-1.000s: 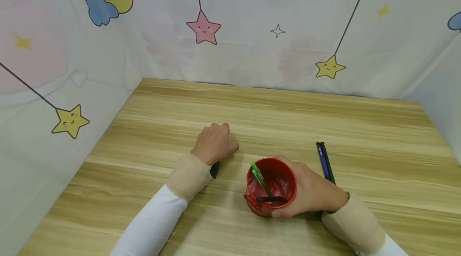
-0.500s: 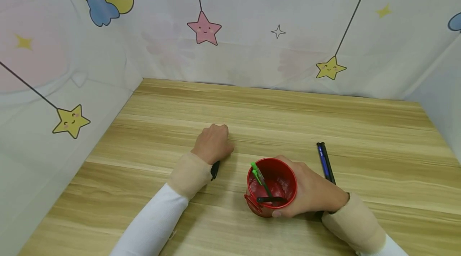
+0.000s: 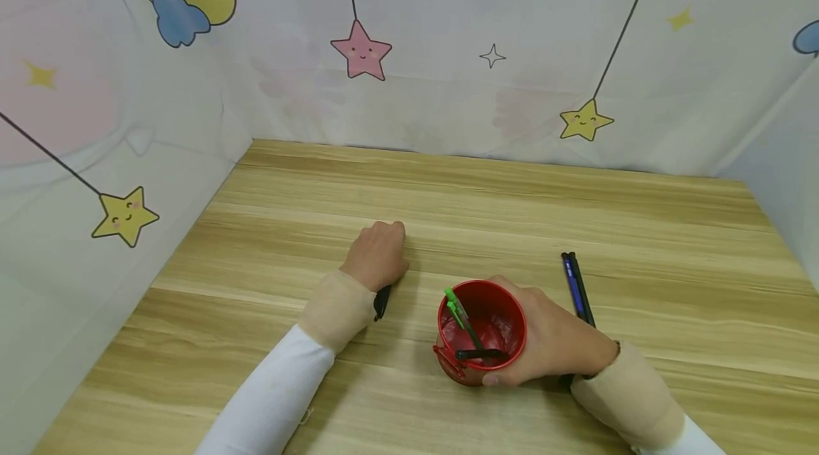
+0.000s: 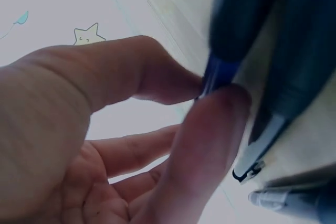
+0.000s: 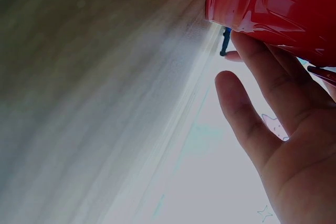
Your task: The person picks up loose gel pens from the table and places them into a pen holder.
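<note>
My left hand point(image 3: 376, 254) lies low over the wooden table, left of the red cup point(image 3: 451, 374). In the left wrist view its thumb and a finger pinch a dark pen with a blue section point(image 4: 220, 71). Beside that pen is another dark pen with a silvery tip point(image 4: 270, 136), and a third pen point(image 4: 286, 199) lies lower right. From the head view the hand mostly hides these, apart from dark ends point(image 3: 382, 303) by the wrist. My right hand point(image 3: 544, 334) grips the cup's right side. A green-clipped pen point(image 3: 458, 311) and a black pen point(image 3: 481, 354) lean inside the cup.
Two more pens point(image 3: 576, 288), blue and black, lie side by side right of the cup, partly behind the right forearm. Printed cloth walls point(image 3: 422, 114) border the table point(image 3: 486, 213) at the back and sides.
The left thumb has drawn in from its outstretched position toward the fingers. My right hand and the cup have stayed where they were.
</note>
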Demonstrator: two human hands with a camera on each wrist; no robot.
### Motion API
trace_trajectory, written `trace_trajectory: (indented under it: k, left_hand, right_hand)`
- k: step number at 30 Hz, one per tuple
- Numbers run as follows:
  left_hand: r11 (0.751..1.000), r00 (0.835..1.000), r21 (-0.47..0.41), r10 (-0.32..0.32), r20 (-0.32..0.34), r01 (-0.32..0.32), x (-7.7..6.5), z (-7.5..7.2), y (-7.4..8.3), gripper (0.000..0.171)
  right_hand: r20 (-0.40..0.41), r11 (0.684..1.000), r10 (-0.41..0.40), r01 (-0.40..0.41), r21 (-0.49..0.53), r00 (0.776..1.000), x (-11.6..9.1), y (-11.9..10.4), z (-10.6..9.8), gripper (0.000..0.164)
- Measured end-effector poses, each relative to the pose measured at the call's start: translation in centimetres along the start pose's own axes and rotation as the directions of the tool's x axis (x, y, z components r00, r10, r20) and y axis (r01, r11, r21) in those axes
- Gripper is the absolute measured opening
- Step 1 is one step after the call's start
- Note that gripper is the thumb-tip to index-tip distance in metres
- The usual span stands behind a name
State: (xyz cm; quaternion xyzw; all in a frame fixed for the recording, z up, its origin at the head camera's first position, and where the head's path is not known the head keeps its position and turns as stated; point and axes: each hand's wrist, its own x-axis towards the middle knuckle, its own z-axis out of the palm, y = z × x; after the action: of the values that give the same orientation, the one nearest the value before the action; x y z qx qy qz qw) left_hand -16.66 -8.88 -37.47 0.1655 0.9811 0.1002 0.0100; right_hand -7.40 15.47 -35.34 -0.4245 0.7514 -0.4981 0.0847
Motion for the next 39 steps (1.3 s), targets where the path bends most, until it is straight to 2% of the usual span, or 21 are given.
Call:
trace_trajectory:
  k: [10, 17, 22, 27, 39]
  left_hand:
    - [0.998, 1.000, -0.064, 0.002, -0.009, -0.003, 0.0, -0.2, 0.3, 0.013]
    - [0.994, 0.999, -0.110, -0.005, -0.034, 0.001, 0.2, -0.4, 0.4, 0.016]
    - [0.991, 0.999, -0.135, -0.015, -0.043, 0.009, 0.2, -0.5, 0.5, 0.031]
    - [0.988, 0.998, -0.157, -0.017, -0.055, 0.008, 0.1, -0.5, 0.5, 0.048]
    - [0.977, 0.995, -0.214, -0.005, -0.096, -0.016, 0.0, -0.8, 0.6, 0.051]
  right_hand:
    - [0.010, 1.000, 0.005, -0.005, -0.013, 1.000, -0.8, 2.9, 0.4, 0.085]
    - [0.005, 1.000, 0.030, -0.030, 0.004, 1.000, -0.1, 0.3, 0.1, 0.080]
    - [0.003, 0.999, 0.034, -0.034, 0.011, 0.999, 0.0, -0.3, 0.0, 0.078]
    - [-0.001, 1.000, 0.025, -0.025, 0.013, 1.000, -0.1, 0.2, 0.1, 0.077]
    - [0.007, 1.000, 0.025, -0.025, -0.014, 1.000, -0.8, 3.1, 0.6, 0.085]
